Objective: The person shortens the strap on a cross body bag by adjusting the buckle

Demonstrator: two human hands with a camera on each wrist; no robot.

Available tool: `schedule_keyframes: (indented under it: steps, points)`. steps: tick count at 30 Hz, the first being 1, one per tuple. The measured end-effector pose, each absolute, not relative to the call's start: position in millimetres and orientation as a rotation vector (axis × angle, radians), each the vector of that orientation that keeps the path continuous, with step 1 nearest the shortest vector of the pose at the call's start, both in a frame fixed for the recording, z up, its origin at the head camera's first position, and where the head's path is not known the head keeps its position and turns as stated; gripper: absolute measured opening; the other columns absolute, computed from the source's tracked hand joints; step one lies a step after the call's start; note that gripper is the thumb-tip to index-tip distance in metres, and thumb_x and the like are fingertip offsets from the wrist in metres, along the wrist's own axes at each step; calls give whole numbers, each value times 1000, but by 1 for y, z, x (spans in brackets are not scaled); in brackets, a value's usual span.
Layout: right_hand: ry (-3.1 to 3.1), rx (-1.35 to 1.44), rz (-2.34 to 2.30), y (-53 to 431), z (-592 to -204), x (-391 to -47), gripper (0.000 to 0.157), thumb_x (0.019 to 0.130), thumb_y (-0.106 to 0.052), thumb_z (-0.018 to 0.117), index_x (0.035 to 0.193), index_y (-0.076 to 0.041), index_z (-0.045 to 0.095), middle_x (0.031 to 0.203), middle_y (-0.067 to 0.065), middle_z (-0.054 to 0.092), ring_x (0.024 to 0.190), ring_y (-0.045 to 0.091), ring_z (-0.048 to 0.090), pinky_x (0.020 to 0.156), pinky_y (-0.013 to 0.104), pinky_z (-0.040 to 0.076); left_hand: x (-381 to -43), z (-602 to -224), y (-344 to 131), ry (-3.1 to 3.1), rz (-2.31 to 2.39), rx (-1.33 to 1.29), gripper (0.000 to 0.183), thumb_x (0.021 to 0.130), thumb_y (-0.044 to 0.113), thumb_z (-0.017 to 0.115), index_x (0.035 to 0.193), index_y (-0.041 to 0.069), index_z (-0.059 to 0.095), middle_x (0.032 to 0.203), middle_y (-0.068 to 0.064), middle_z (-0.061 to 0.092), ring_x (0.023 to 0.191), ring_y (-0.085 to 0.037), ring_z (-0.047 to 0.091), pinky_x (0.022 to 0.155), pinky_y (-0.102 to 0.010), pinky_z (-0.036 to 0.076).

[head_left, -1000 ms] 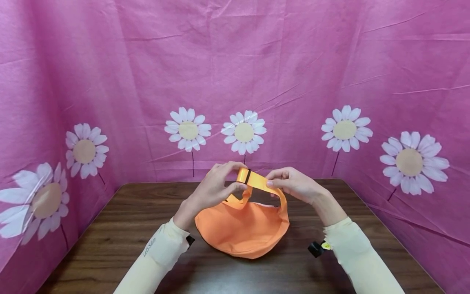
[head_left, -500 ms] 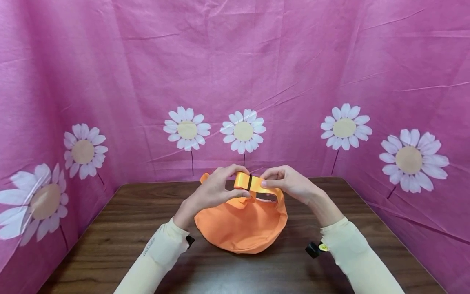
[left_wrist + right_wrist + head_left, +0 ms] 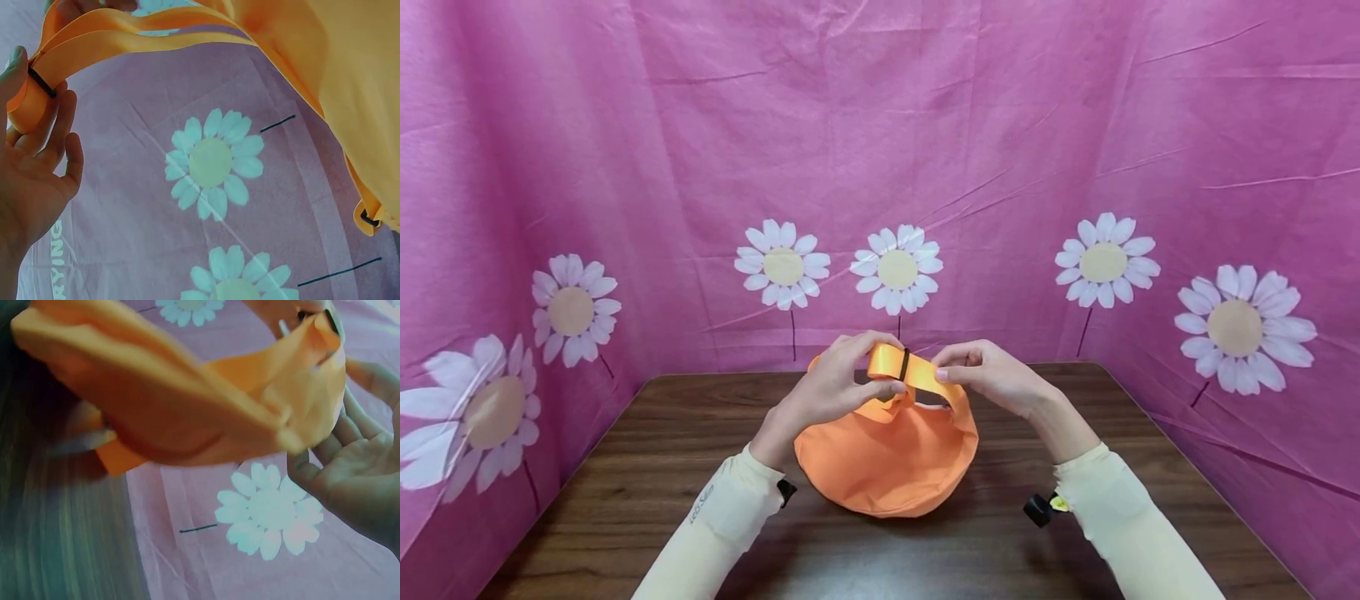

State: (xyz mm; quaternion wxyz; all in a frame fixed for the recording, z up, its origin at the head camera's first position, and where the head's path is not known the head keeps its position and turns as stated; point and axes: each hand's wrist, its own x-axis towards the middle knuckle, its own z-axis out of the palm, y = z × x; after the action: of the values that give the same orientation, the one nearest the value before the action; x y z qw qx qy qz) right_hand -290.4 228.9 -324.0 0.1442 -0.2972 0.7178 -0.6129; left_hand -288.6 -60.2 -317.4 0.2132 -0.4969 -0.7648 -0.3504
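Note:
An orange waist bag (image 3: 887,471) hangs just over or touches the table in the head view; which one I cannot tell. Its yellow-orange strap (image 3: 928,377) arches above it and carries a black slider buckle (image 3: 905,364). Left of the buckle, my left hand (image 3: 823,385) pinches the folded loop of strap between thumb and fingers. My right hand (image 3: 1000,377) holds the strap with thumb and fingertips, right of the buckle. In the left wrist view the buckle (image 3: 42,82) sits beside the left fingers. The bag's body (image 3: 156,394) is blurred in the right wrist view.
A dark wood-grain table (image 3: 662,483) lies under the hands. Pink cloth (image 3: 925,108) printed with white daisies (image 3: 782,267) hangs behind it and on both sides. A second black buckle (image 3: 370,219) shows low on the bag in the left wrist view.
The bag has shifted slightly left and up. The right hand has come a little left, closer to the buckle, compared with one second ago. Both hands keep their hold on the strap.

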Motion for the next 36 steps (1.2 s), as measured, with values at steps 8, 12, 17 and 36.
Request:
schedule_keyframes:
  steps: [8,12,17,36]
  points:
    - [1994,-883,-1851,234,-328,-294,19,96,-10,71,109,3,71,88,11,70,82,20,64,78,36,53,-291,-315,-65,-2101,-1042,-1374,53,82,34,88,125,19,62,107,14,67,103,-13,61,91,-41,44]
    - [2010,-899,-1855,231,-326,-291,17,95,-8,71,108,3,72,89,10,70,82,20,63,77,36,52,-290,-316,-62,-2105,-1085,-1386,56,77,35,92,124,22,63,112,15,66,108,-11,61,93,-40,46]
    - [1965,-949,-1871,228,-323,-289,13,96,-6,69,107,-1,73,91,10,71,83,21,64,79,37,53,-289,-317,-59,-2090,-1139,-1413,58,75,32,93,124,22,64,114,14,66,108,-11,60,93,-38,47]
    - [1784,-1015,-1899,214,-323,-282,22,97,7,59,115,4,71,108,17,69,92,26,65,85,38,53,-289,-326,-52,-2071,-1439,-1535,54,78,25,92,122,23,62,107,7,66,94,-16,65,86,-39,52]
